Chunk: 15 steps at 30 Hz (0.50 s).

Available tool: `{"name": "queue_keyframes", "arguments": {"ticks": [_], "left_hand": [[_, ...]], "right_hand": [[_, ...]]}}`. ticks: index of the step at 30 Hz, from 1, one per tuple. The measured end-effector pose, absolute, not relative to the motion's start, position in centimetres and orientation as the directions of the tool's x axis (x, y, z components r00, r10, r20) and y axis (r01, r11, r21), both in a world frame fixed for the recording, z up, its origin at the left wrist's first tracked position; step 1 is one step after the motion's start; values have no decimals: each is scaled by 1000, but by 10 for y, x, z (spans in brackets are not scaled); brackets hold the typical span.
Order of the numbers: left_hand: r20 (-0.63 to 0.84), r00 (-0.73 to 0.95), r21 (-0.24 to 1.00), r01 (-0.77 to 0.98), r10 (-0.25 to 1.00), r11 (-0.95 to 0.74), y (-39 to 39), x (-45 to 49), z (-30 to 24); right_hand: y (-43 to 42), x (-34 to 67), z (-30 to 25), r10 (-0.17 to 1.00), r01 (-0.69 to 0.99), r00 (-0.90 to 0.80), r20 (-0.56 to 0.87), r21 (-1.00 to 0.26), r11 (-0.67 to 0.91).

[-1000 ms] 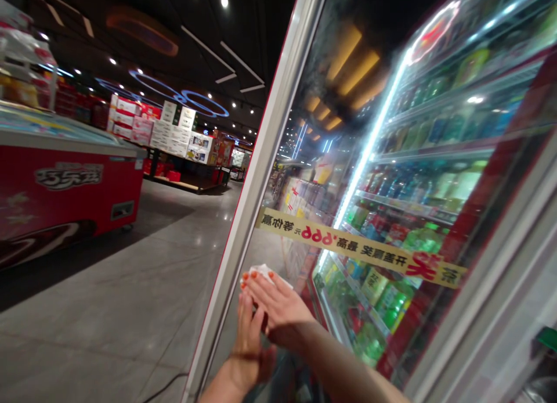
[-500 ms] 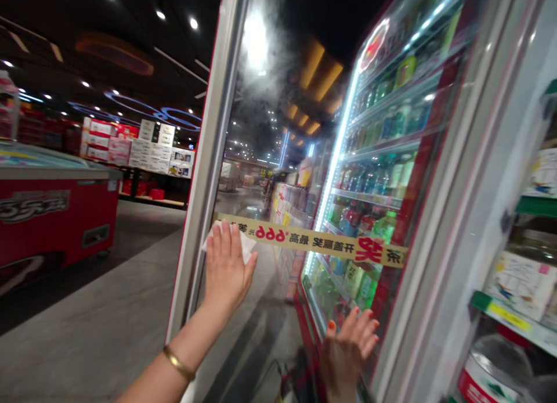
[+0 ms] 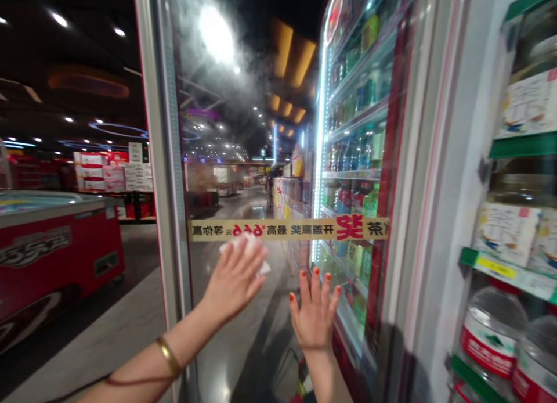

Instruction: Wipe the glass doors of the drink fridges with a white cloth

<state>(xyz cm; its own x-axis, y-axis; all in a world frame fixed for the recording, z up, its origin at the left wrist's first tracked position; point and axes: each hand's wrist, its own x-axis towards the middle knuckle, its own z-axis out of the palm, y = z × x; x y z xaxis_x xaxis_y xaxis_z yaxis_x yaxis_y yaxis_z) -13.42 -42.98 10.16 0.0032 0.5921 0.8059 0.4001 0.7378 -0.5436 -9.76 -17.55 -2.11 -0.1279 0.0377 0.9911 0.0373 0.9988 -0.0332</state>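
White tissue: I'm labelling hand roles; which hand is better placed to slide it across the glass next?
Probably the left hand: it covers the tissue, by the beige strip. The right hand is apart from it, with no tissue visible.

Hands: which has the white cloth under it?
The left hand, wearing the gold bangle: the white cloth shows beneath it; the right hand has none.

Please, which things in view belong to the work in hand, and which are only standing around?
In the work: left hand; white cloth or tissue under it; right hand; glass door.

Only around: red chest freezer; stacked cartons; bottled drinks; red-labelled clear bottles, shelved.
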Motion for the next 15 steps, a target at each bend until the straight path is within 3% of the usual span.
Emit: {"name": "queue_keyframes", "arguments": {"ticks": [2, 4, 6, 8, 10, 11, 15], "left_hand": [[613, 86, -742, 407, 786, 534, -435, -127, 86], [578, 94, -770, 390, 810, 505, -453, -125, 85], [734, 23, -638, 364, 678, 678, -467, -127, 101], [898, -63, -395, 325, 436, 859, -461, -130, 117], [953, -105, -241, 302, 283, 923, -440, -130, 119], [945, -101, -268, 312, 312, 912, -429, -129, 112], [688, 27, -677, 383, 725, 628, -418, -126, 80]], "right_hand": [[-181, -96, -15, 53, 16, -98, 994, -52, 999], [-181, -91, -10, 61, -23, -73, 996, -63, 998], [-176, -84, -5, 64, -50, -44, 997, -66, 997], [-167, -79, 5, 91, -21, -8, 996, -91, 996], [-154, -77, 25, 104, 33, 1, 995, -104, 994], [-147, -78, 38, 86, 50, -15, 996, -85, 995], [-113, -84, 107, -143, 24, -92, 985, 146, 989]]}}
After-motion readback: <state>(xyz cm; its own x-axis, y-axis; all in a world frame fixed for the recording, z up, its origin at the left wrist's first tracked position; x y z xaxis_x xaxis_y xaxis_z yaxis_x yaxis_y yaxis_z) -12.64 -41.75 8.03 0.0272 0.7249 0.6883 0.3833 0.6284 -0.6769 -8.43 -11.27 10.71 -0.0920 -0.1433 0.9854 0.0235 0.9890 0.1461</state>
